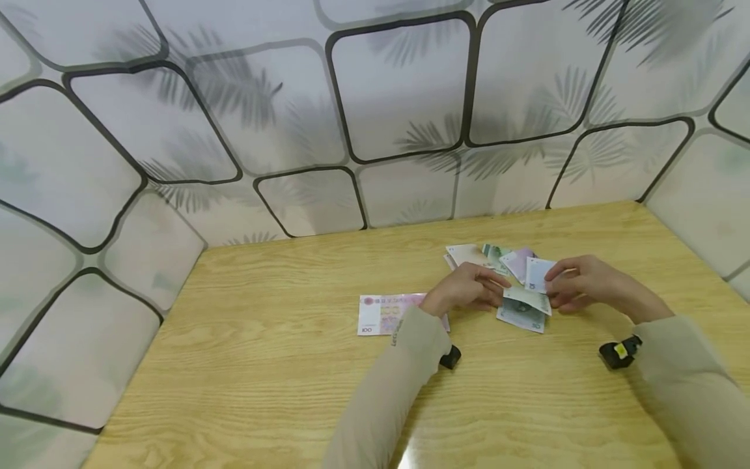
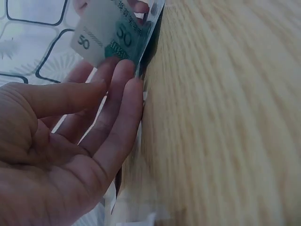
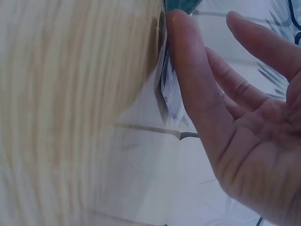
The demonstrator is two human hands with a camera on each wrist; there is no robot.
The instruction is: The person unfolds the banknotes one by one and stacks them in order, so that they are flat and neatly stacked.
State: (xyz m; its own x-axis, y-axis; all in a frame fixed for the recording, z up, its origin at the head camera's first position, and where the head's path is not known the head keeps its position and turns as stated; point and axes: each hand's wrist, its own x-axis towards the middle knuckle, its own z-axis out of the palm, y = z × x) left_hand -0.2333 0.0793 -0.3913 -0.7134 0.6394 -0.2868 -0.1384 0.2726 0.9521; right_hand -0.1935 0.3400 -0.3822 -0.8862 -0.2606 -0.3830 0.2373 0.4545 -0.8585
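Note:
A folded green 50 banknote [image 1: 521,317] lies between both hands, one half raised off the other. My left hand [image 1: 465,288] pinches the near end of its raised half [image 2: 113,35] between thumb and fingers; the exact contact is partly hidden. My right hand [image 1: 586,284] is at the note's other end, fingers fairly straight, with one fingertip [image 3: 181,21] against the green paper and the thumb apart. Beside the right fingertips is a pale blue banknote [image 1: 536,270]. Under the left forearm lies a pink 100 banknote [image 1: 370,320], partly covered.
Behind the hands are a folded purple banknote [image 1: 518,262], a dark green one [image 1: 495,255] and pale brownish ones [image 1: 467,254], overlapping. They lie on a wooden table [image 1: 252,365] bordered by patterned cloth [image 1: 404,91]. A black device [image 1: 618,354] is on the right wrist.

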